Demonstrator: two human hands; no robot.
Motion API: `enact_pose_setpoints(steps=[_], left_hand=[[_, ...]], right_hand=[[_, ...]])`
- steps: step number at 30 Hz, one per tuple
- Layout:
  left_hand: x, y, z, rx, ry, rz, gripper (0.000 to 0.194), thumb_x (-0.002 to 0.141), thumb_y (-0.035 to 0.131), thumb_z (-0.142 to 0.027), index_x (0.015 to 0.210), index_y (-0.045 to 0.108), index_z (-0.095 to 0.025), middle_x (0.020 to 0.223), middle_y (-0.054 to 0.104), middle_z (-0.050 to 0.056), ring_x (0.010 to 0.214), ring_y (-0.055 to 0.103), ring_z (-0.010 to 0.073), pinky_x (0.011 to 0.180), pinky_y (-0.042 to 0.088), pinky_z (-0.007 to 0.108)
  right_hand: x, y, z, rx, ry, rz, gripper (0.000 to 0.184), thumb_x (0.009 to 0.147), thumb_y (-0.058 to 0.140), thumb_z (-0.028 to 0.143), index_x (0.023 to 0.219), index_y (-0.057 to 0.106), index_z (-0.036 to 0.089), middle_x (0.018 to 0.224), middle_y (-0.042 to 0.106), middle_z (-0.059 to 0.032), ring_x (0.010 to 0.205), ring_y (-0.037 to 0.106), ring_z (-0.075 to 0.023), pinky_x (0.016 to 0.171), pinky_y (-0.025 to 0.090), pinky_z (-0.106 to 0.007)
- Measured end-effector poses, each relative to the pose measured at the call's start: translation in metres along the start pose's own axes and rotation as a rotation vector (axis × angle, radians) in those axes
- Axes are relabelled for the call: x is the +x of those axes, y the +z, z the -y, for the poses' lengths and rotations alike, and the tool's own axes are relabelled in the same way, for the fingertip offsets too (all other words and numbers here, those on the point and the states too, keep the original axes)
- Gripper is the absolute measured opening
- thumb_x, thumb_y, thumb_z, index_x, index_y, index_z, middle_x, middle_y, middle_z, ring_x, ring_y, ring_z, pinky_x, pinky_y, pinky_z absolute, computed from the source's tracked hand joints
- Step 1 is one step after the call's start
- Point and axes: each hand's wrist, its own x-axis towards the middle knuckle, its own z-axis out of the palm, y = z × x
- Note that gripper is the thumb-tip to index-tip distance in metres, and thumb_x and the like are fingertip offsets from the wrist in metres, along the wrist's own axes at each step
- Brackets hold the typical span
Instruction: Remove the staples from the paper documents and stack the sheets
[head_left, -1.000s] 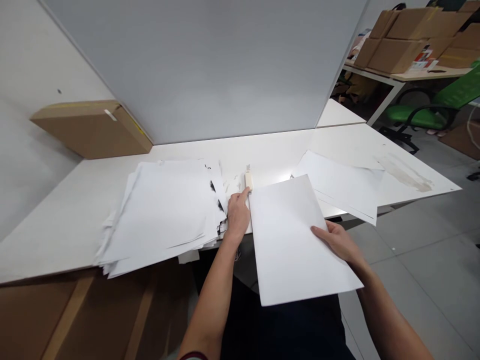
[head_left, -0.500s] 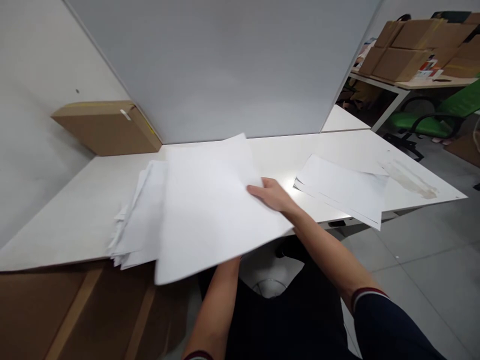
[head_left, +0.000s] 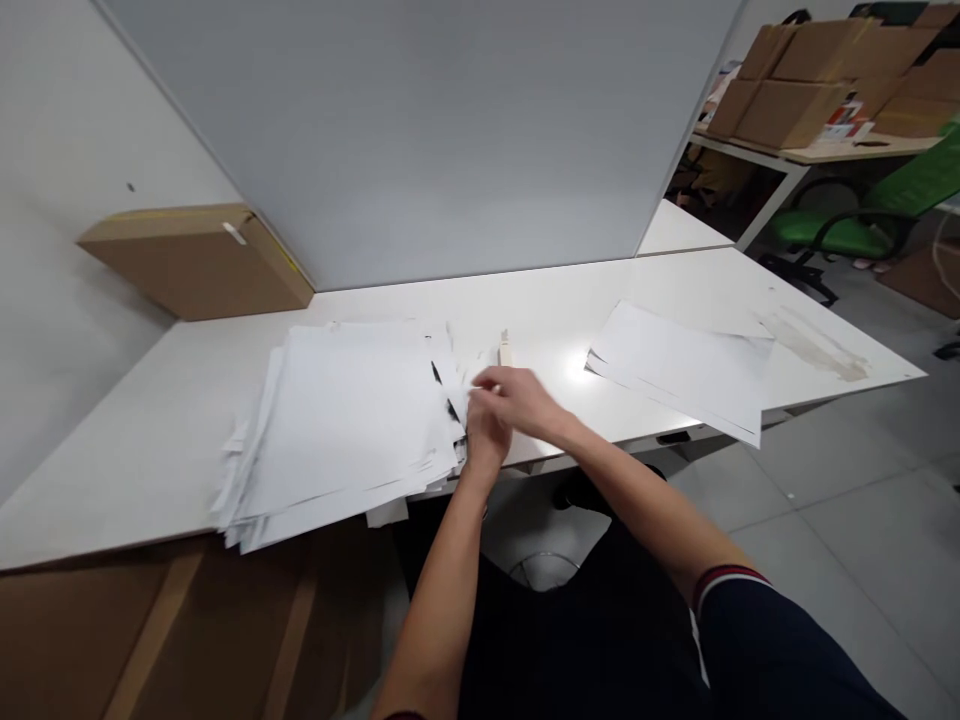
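Fingers of your right hand [head_left: 527,402] bend over your left hand [head_left: 487,440]; whether either pinches anything, I cannot tell. On the desk [head_left: 559,305], from them, the stack [head_left: 349,410] lies at nine o'clock, loose sheets [head_left: 690,365] at three, a cream block [head_left: 505,352] at twelve.

A flat, upright grey panel [head_left: 465,140] faces me behind my white rectangular desk [head_left: 555,300]. To my right, a black-armed green office chair [head_left: 836,236] stands on grey floor tiles [head_left: 862,520].
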Motion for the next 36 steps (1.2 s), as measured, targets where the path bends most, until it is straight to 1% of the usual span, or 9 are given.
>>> enact_pose_setpoints(steps=[4, 7, 10, 13, 19, 24, 27, 31, 36], left_hand=[[-0.003, -0.001, 0.001, 0.239, 0.137, -0.089, 0.049, 0.085, 0.035, -0.017, 0.133, 0.039, -0.012, 0.106, 0.057, 0.015, 0.106, 0.049, 0.0272, 0.096, 0.036, 0.044], [-0.003, 0.001, 0.003, 0.317, 0.187, -0.113, 0.049, 0.085, 0.035, -0.018, 0.133, 0.039, -0.014, 0.103, 0.057, 0.014, 0.101, 0.051, 0.0268, 0.092, 0.039, 0.043], [-0.003, 0.002, 0.003, 0.342, 0.193, -0.127, 0.049, 0.084, 0.036, -0.018, 0.133, 0.04, -0.014, 0.102, 0.058, 0.014, 0.099, 0.051, 0.0267, 0.091, 0.039, 0.043], [-0.003, 0.002, 0.003, 0.36, 0.189, -0.123, 0.048, 0.084, 0.036, -0.018, 0.132, 0.04, -0.013, 0.1, 0.059, 0.013, 0.097, 0.052, 0.0258, 0.09, 0.04, 0.042], [-0.003, 0.0, 0.002, 0.359, 0.179, -0.123, 0.044, 0.085, 0.036, -0.019, 0.128, 0.045, -0.013, 0.099, 0.06, 0.013, 0.094, 0.053, 0.0236, 0.089, 0.042, 0.04], [-0.003, 0.0, 0.003, 0.357, 0.206, -0.138, 0.041, 0.086, 0.037, -0.019, 0.125, 0.048, -0.011, 0.096, 0.061, 0.012, 0.092, 0.054, 0.0227, 0.087, 0.043, 0.038], [-0.004, -0.001, 0.004, 0.314, 0.246, -0.155, 0.039, 0.086, 0.038, -0.019, 0.123, 0.05, -0.013, 0.095, 0.062, 0.011, 0.088, 0.056, 0.0204, 0.084, 0.045, 0.036], [-0.004, -0.001, 0.005, 0.237, 0.303, -0.186, 0.037, 0.086, 0.041, -0.022, 0.121, 0.051, -0.016, 0.094, 0.062, 0.009, 0.079, 0.056, 0.0167, 0.077, 0.047, 0.032], [-0.014, 0.007, -0.014, 0.066, 0.328, -0.056, 0.048, 0.082, 0.054, -0.035, 0.127, 0.046, -0.019, 0.107, 0.06, 0.011, 0.097, 0.055, 0.0198, 0.084, 0.046, 0.036]], right_hand=[[-0.05, -0.076, -0.071, -0.299, 0.269, -0.354, 0.022, 0.084, 0.051, 0.031, 0.093, 0.064, 0.016, 0.092, 0.067, -0.0084, 0.079, 0.061, -0.0193, 0.074, 0.046, -0.032], [-0.07, -0.117, -0.122, -0.563, 0.462, -0.43, 0.035, 0.083, 0.054, 0.035, 0.109, 0.06, 0.012, 0.111, 0.061, -0.0152, 0.098, 0.056, -0.0279, 0.082, 0.043, -0.039], [-0.066, -0.128, -0.149, -0.628, 0.489, -0.341, 0.05, 0.081, 0.055, 0.04, 0.12, 0.054, 0.009, 0.119, 0.056, -0.0181, 0.112, 0.048, -0.031, 0.088, 0.04, -0.039], [-0.043, -0.116, -0.154, -0.672, 0.471, -0.26, 0.054, 0.082, 0.053, 0.044, 0.124, 0.05, 0.01, 0.121, 0.055, -0.0174, 0.111, 0.048, -0.0295, 0.086, 0.041, -0.036], [-0.011, -0.088, -0.149, -0.752, 0.515, -0.206, 0.025, 0.086, 0.047, 0.02, 0.102, 0.063, 0.008, 0.1, 0.063, -0.0206, 0.095, 0.056, -0.0295, 0.074, 0.043, -0.035], [-0.027, -0.109, -0.133, -0.807, 0.509, -0.25, 0.029, 0.088, 0.039, 0.014, 0.098, 0.065, 0.008, 0.097, 0.065, -0.0205, 0.087, 0.061, -0.0287, 0.07, 0.043, -0.036], [-0.052, -0.136, -0.103, -0.777, 0.387, -0.45, 0.029, 0.09, 0.041, 0.024, 0.097, 0.067, 0.013, 0.094, 0.068, -0.0143, 0.084, 0.063, -0.0254, 0.073, 0.044, -0.035], [-0.092, -0.17, -0.046, -0.576, 0.074, -0.758, 0.016, 0.081, 0.059, 0.032, 0.081, 0.069, 0.019, 0.075, 0.07, -0.0036, 0.067, 0.064, -0.0185, 0.063, 0.047, -0.028], [-0.134, -0.186, 0.018, -0.501, -0.1, -0.999, 0.008, 0.073, 0.07, 0.031, 0.073, 0.068, 0.022, 0.063, 0.063, 0.0003, 0.059, 0.06, -0.0178, 0.053, 0.043, -0.029]])
